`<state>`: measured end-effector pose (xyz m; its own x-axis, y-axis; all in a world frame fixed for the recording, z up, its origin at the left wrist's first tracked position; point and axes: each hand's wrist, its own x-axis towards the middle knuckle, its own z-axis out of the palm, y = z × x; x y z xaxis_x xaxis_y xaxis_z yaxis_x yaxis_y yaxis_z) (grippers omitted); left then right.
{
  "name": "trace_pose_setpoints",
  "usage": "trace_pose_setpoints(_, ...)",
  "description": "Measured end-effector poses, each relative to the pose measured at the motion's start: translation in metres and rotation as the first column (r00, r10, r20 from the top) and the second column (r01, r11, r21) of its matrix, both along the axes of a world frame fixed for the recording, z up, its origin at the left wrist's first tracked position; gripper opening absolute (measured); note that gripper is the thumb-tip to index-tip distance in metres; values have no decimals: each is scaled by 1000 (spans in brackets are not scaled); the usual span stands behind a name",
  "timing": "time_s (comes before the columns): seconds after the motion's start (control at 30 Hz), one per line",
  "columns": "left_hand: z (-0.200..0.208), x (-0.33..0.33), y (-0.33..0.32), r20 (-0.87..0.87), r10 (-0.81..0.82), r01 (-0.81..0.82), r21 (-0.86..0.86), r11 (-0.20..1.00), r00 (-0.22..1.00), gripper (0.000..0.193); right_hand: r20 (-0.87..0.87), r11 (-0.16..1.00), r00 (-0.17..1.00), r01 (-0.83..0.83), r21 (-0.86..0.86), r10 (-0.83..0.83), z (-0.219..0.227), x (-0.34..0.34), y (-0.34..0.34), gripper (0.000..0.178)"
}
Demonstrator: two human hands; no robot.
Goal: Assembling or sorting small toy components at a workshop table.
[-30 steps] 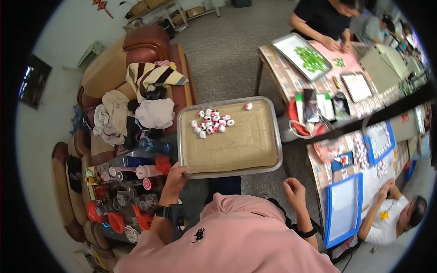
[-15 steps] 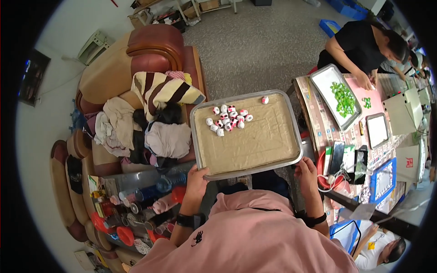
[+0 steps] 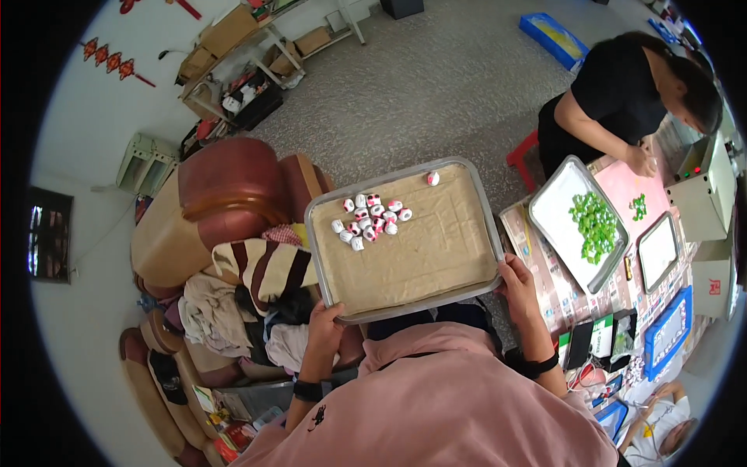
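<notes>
I hold a shallow metal tray (image 3: 412, 272) level in front of me, its bottom lined with a brownish sheet. My left hand (image 3: 325, 327) grips the near left corner, thumb over the rim. My right hand (image 3: 517, 288) is closed on the right edge by the near corner. The fingers beneath the tray are hidden. Several small white rounded pieces with pink and black markings (image 3: 373, 219) lie clustered in the tray's far left part. A single similar piece (image 3: 433, 178) sits apart by the far edge.
Left is a brown leather sofa (image 3: 233, 187) heaped with clothes (image 3: 210, 315). On the right, a table holds a tray (image 3: 556, 226) of green pieces (image 3: 591, 226), a smaller tray (image 3: 657, 253) and a blue frame (image 3: 668, 335). A person in black (image 3: 615, 97) works there beside a red stool (image 3: 523, 159).
My view has turned and advanced, so the sofa and bottles slide lower in the picture and more shelving shows. The tray stays in my hands; my right hand now sits higher along its right edge.
</notes>
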<state>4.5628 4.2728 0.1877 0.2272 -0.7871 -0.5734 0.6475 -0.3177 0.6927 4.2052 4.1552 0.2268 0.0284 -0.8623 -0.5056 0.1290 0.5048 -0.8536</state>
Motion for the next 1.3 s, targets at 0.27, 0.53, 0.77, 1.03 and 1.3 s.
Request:
trace_pose_setpoints(0.27, -7, 72, -174, -12, -104, 104, 78, 991, 995, 33, -63, 996, 994, -86, -26, 84, 1, 70, -143, 28)
trace_pose_setpoints(0.53, 15, 163, -398, 164, -395, 395, 36, 918, 904, 28, -1, 993, 997, 74, 91, -75, 3, 138, -281, 31)
trace_pose_setpoints(0.77, 18, 176, -596, 149, -502, 503, 35, 864, 852, 23, 25, 935, 953, 291, 202, -302, -16, 165, -394, 30)
trace_pose_setpoints(1.03, -17, 114, -785, 102, -603, 591, 124, 797, 791, 25, 215, 912, 898, 332, 239, -383, -28, 97, -538, 31)
trace_pose_setpoints(1.3, 4, 35, -982, 91, -734, 733, 51, 678, 673, 34, 181, 913, 900, 366, 179, -397, -25, 30, -708, 38)
